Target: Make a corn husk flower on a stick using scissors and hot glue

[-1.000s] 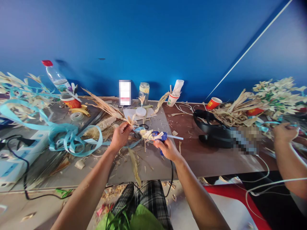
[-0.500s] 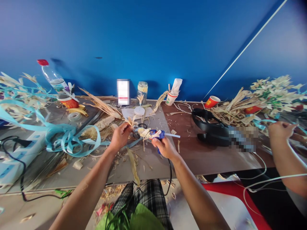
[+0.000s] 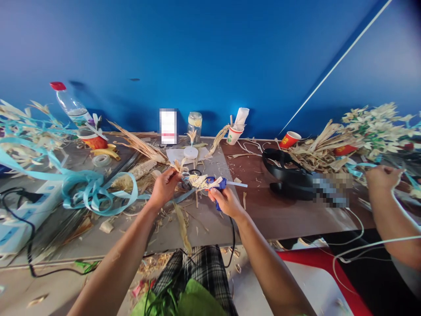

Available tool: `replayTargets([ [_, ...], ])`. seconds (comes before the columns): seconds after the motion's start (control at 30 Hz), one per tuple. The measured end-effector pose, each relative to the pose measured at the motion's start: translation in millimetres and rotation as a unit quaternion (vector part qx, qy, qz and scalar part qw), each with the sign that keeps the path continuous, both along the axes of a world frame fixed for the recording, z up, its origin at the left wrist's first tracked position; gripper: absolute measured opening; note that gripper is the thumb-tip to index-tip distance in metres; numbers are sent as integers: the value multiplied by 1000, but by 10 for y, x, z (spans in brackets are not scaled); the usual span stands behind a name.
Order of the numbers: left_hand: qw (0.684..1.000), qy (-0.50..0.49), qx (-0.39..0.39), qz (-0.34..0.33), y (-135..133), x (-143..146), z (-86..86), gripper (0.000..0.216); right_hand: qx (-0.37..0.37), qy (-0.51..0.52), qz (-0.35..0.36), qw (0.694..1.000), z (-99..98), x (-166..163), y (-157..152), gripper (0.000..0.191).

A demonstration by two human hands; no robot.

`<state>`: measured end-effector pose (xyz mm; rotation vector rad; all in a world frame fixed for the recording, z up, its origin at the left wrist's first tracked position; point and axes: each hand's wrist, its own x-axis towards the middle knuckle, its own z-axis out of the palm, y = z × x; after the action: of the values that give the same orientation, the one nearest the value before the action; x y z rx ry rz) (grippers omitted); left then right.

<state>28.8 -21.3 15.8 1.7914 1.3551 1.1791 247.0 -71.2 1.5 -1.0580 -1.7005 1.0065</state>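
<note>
My right hand (image 3: 224, 199) is closed round the handle of a blue hot glue gun (image 3: 219, 184), and a pale glue stick (image 3: 239, 184) pokes out of its back end. Dried residue or husk scraps coat the gun's front half, which points left. Between thumb and fingers, my left hand (image 3: 165, 186) pinches a small pale corn husk flower (image 3: 180, 166). The gun's nozzle is close to that flower; whether they touch I cannot tell. Scissors, partly hidden, lie behind the gun. A white round stand with a small husk flower (image 3: 190, 152) is just beyond my hands.
Light blue ribbon (image 3: 95, 191) lies coiled at left beside a power strip (image 3: 39, 215). Husk strips (image 3: 144, 145), a glass jar (image 3: 195, 127) and a paper cup (image 3: 234, 136) stand or lie toward the wall. At right are a black headset (image 3: 289, 175) and another person's hand (image 3: 383, 180).
My hands and the glue gun hold almost the same pose. The view has shifted very slightly, and the other person's hand at right has moved a little.
</note>
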Motion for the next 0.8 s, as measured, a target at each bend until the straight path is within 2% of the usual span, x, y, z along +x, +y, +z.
replayTargets([
  [0.33,997,-76,-9,10,26,-43,-5,19,-10,15,-8,1000,-1,45,-8,38],
  [0.43,993,-117,-22,-5,29,-27,-7,22,-12,9,-51,999,3,93,4,38],
  [0.53,982,-176,-61,-28,31,-9,-7,26,22,-58,-131,989,7,159,59,35],
  [0.63,960,-248,-109,-67,32,-1,-17,29,70,-215,-218,949,16,256,177,35],
  [0.73,925,-334,-147,-106,31,-6,-31,30,7,-380,-272,884,40,358,303,52],
  [0.8,906,-367,-166,-127,27,-15,-36,28,-13,-403,-288,869,82,380,353,57],
])
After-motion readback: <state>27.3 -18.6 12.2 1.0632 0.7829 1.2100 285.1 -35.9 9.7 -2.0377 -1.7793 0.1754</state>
